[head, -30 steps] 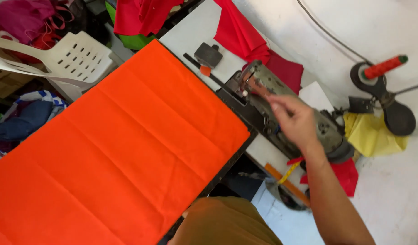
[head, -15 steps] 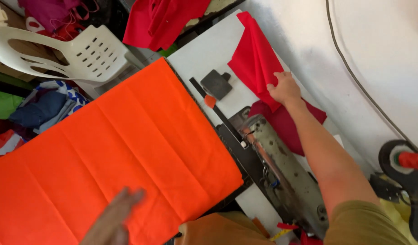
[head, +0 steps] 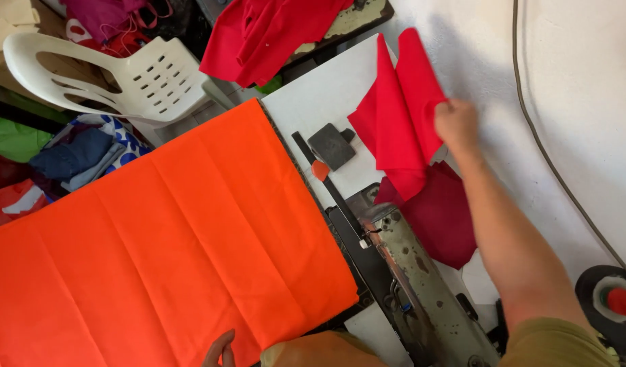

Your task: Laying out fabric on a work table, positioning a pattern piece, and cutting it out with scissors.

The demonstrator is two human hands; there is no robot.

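Observation:
My right hand reaches across the white table and grips the edge of a bright red cloth piece, which is lifted and folded over. A darker red cloth lies under my forearm. My left hand shows only its fingertips at the bottom edge, resting on the near edge of a large orange fabric sheet spread flat over the table. A grey-green sewing machine lies between the orange fabric and my right arm.
A white plastic chair stands at the upper left with fabric heaps around it. More red cloth hangs at the top. A dark square pad sits on the white table. A cable runs along the wall.
My right hand left the sewing machine, reached the red cloth at the far side and has lifted its edge. My left hand dropped lower at the orange fabric's edge.

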